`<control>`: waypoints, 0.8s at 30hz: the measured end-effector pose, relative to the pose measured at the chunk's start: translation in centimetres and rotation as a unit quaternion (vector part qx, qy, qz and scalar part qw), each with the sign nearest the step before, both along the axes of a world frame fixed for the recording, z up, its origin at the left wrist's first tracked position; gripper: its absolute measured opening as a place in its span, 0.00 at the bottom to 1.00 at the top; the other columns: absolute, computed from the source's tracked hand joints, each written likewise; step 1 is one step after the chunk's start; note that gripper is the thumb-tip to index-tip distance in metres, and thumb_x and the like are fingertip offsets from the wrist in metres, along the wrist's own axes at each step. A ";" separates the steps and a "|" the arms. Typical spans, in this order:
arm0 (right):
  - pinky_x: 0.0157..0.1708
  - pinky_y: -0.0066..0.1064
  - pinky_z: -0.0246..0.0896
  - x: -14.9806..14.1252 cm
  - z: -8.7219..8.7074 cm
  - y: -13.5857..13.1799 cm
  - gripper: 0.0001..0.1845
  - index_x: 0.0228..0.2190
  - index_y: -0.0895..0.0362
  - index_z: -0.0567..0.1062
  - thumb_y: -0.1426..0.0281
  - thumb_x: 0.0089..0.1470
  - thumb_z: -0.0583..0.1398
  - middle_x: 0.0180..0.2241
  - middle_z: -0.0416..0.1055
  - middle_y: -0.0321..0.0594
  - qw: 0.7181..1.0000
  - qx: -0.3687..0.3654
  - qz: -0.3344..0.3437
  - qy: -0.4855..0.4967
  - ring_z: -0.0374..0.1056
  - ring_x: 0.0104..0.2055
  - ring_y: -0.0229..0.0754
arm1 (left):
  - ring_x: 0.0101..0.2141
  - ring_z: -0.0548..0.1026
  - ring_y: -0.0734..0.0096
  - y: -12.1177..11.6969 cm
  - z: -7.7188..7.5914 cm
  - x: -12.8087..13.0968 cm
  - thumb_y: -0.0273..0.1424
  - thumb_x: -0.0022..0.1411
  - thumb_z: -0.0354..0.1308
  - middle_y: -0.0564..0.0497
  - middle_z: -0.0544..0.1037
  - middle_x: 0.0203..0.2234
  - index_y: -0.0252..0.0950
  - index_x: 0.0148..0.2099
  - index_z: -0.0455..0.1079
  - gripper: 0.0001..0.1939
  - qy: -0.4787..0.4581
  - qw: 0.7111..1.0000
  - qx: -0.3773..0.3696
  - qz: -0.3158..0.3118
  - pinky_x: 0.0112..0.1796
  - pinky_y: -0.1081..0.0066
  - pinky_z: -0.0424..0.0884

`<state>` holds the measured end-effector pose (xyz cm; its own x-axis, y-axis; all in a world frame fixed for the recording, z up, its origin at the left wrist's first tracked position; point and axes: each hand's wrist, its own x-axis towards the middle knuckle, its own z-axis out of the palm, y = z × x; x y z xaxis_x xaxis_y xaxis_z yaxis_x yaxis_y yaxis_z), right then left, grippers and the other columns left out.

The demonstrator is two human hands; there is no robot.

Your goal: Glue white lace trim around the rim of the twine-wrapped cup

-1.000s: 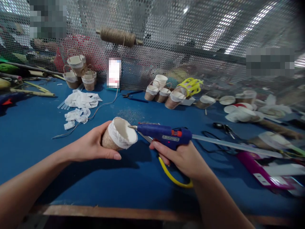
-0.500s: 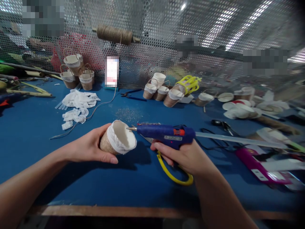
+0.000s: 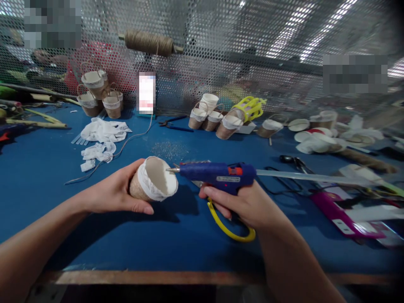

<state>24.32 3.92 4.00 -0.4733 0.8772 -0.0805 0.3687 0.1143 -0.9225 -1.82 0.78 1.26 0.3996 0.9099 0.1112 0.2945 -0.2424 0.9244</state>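
My left hand (image 3: 121, 189) is wrapped round a small cup (image 3: 154, 181) covered in brown twine, with a white fabric band below its rim. The cup is tilted, its white inside facing right. In my right hand (image 3: 243, 204) is a blue hot glue gun (image 3: 214, 174), a long clear glue stick (image 3: 299, 175) sticking out of its back. The metal nozzle lies at the cup's opening; whether it touches the inner wall I cannot tell. Yellow-handled scissors (image 3: 232, 229) show below the glue gun at the same hand, and their blades are mostly hidden behind it.
White fabric scraps (image 3: 102, 130) lie at the left. Twine-covered baskets (image 3: 112, 105) stand along the perforated metal screen, with others (image 3: 229, 124) right of centre. Pliers (image 3: 175, 124) lie between them. A twine spool (image 3: 149, 43) hangs above. At right sits a magenta power strip (image 3: 341, 216) among cords.
The whole view has shifted slightly. Both hands keep their grips, and the nozzle stays at the cup's opening with hardly any change between them.
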 end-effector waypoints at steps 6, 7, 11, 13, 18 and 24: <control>0.13 0.24 0.44 -0.6 -0.8 0.0 0.12 0.25 0.58 0.73 0.62 0.50 0.58 0.08 0.56 0.28 0.995 -0.036 -0.031 0.090 0.49 0.11 0.29 | 0.43 0.71 0.61 -0.2 -0.1 0.4 0.35 0.47 0.63 0.46 0.72 0.42 0.37 0.54 0.58 0.31 -0.039 0.998 0.009 0.043 0.43 0.67 0.70; 0.13 0.24 0.43 -1.0 -1.0 -0.1 0.12 0.24 0.58 0.73 0.62 0.50 0.58 0.08 0.56 0.28 0.991 -0.053 -0.044 0.111 0.49 0.11 0.29 | 0.44 0.70 0.61 -0.3 -0.1 0.5 0.35 0.49 0.62 0.46 0.71 0.44 0.37 0.55 0.57 0.31 -0.047 0.997 0.012 0.052 0.45 0.67 0.69; 0.13 0.22 0.40 -2.1 -1.5 -0.6 0.12 0.24 0.59 0.72 0.62 0.50 0.58 0.08 0.54 0.27 0.971 -0.129 -0.068 0.191 0.48 0.12 0.27 | 0.47 0.69 0.60 -0.3 -0.2 1.0 0.35 0.49 0.62 0.44 0.69 0.48 0.36 0.57 0.54 0.35 -0.080 0.992 0.014 0.092 0.47 0.65 0.67; 0.13 0.22 0.40 -2.5 -1.7 -0.8 0.12 0.23 0.59 0.72 0.63 0.50 0.58 0.09 0.53 0.26 0.963 -0.152 -0.061 0.215 0.47 0.12 0.27 | 0.46 0.69 0.61 -0.2 -0.4 1.2 0.34 0.49 0.63 0.44 0.70 0.47 0.35 0.56 0.55 0.34 -0.091 0.991 0.011 0.096 0.47 0.65 0.67; 0.12 0.22 0.39 -2.9 -1.8 -0.9 0.13 0.23 0.60 0.72 0.62 0.49 0.59 0.08 0.52 0.26 0.958 -0.167 -0.047 0.227 0.45 0.12 0.27 | 0.43 0.71 0.64 -0.2 -0.7 1.5 0.33 0.47 0.65 0.46 0.72 0.43 0.34 0.53 0.57 0.32 -0.100 0.988 0.018 0.113 0.45 0.68 0.68; 0.13 0.23 0.41 -3.0 -2.2 -1.1 0.14 0.24 0.60 0.71 0.61 0.49 0.58 0.08 0.53 0.26 0.974 -0.119 -0.063 0.180 0.47 0.12 0.28 | 0.43 0.71 0.64 -0.2 -0.9 1.5 0.34 0.47 0.64 0.47 0.72 0.42 0.35 0.53 0.58 0.31 -0.077 0.989 0.026 0.124 0.43 0.68 0.69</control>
